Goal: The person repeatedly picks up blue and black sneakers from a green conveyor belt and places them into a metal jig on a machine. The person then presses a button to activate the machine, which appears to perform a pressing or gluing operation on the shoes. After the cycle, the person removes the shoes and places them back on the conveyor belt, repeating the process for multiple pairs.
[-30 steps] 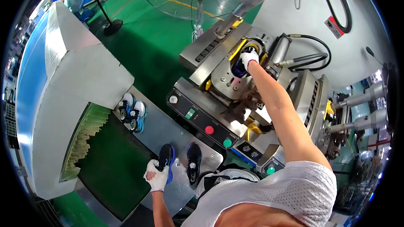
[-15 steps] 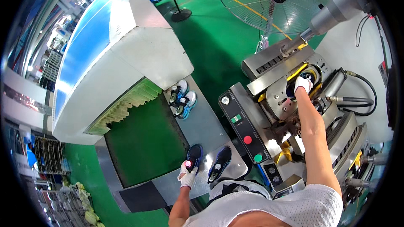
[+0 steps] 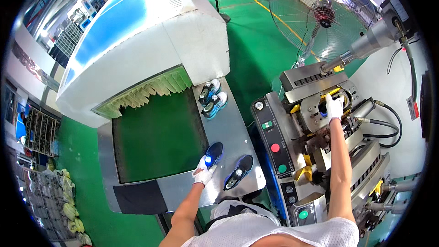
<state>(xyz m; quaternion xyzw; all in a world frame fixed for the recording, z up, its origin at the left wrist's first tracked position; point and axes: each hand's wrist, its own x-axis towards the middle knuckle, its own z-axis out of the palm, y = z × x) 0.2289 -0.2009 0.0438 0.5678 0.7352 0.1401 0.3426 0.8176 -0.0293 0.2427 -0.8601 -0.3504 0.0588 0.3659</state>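
Observation:
My left hand (image 3: 204, 172), in a white glove, grips the heel end of a dark shoe (image 3: 216, 151) on the metal edge of the conveyor. A bright blue-white spot shows at that shoe's opening. Just right of it lies a matching dark shoe (image 3: 238, 172) with a blue-purple sole edge, untouched. At the right, my gloved right hand (image 3: 334, 107) reaches into the round cavity of a press machine (image 3: 313, 112). Its fingers close over a dark, blue-edged shoe (image 3: 323, 111) there, which the hand and the metal parts mostly hide.
Two black, white and blue shoes (image 3: 214, 98) stand farther along the conveyor edge. A green belt (image 3: 157, 142) runs under the fringed opening of a large white hood (image 3: 192, 41). A control panel (image 3: 273, 139) with buttons fronts the press. Hoses (image 3: 388, 130) and a floor fan (image 3: 323, 13) lie beyond.
The whole view has shifted as my head moved. My left hand has pushed its shoe slightly farther along the conveyor edge. My right hand stays in the press cavity.

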